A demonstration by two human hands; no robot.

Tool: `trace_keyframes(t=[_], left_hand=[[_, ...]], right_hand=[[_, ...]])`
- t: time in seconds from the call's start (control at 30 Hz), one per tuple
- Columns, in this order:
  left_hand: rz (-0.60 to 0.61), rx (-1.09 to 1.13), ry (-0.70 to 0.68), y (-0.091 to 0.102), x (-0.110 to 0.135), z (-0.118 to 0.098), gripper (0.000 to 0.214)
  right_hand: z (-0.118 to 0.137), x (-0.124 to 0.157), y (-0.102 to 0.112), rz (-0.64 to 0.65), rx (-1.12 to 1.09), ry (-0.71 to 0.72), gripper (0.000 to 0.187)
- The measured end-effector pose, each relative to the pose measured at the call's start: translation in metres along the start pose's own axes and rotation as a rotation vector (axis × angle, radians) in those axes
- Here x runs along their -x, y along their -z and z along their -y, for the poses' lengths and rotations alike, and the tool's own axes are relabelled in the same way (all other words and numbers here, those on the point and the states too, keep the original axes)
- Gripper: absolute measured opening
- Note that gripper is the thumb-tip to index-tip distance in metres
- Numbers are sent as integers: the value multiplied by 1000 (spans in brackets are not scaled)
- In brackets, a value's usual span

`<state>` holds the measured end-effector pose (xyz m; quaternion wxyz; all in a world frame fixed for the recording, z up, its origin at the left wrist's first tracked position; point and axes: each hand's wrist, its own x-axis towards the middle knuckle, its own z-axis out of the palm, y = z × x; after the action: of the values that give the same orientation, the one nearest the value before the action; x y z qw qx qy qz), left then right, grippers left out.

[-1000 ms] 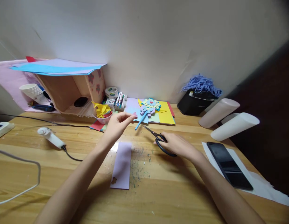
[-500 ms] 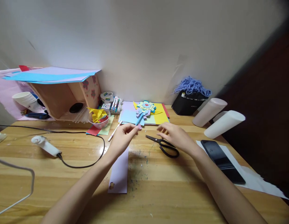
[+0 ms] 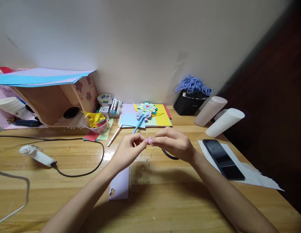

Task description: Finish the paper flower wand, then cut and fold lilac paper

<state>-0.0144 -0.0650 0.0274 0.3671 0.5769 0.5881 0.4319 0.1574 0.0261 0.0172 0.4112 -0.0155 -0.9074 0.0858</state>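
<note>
Though tiny, pink paper (image 3: 149,140) between hands (image 3: 128,150) (image 3: 176,144)

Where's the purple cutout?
Head view, near centre: the purple cutout is pinched in the left hand, the right hand close beside it, nearer the camera than the paper flower.

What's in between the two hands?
In the head view, a small pinkish-purple piece is between the left hand and the right hand.

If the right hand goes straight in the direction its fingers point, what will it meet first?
The right hand would probably meet the small pink paper piece first, then the left hand; whether it touches the piece now is unclear.
</note>
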Motion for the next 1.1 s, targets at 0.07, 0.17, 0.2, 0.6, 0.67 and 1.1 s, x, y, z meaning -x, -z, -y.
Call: trace_keyframes(t=[0.07,0.17,0.2,0.6,0.67,1.1], left_hand=[[6,4,-6,0,1,-2,26],[20,3,-1,-1,2,-5,26],[24,-1,0,-2,2,-6,27],[50,57,16,-2,2,-5,23],[66,103,22,-1,2,-6,21],[30,93,-64,-1,4,-6,20]], right_hand=[[0,-1,2,-13,2,13,21],[2,-2,5,-6,13,22,20],[2,-2,5,2,19,25,20],[5,-7,4,40,-23,5,15],[6,-8,4,36,-50,6,15],[12,-10,2,-28,-130,-161,14]])
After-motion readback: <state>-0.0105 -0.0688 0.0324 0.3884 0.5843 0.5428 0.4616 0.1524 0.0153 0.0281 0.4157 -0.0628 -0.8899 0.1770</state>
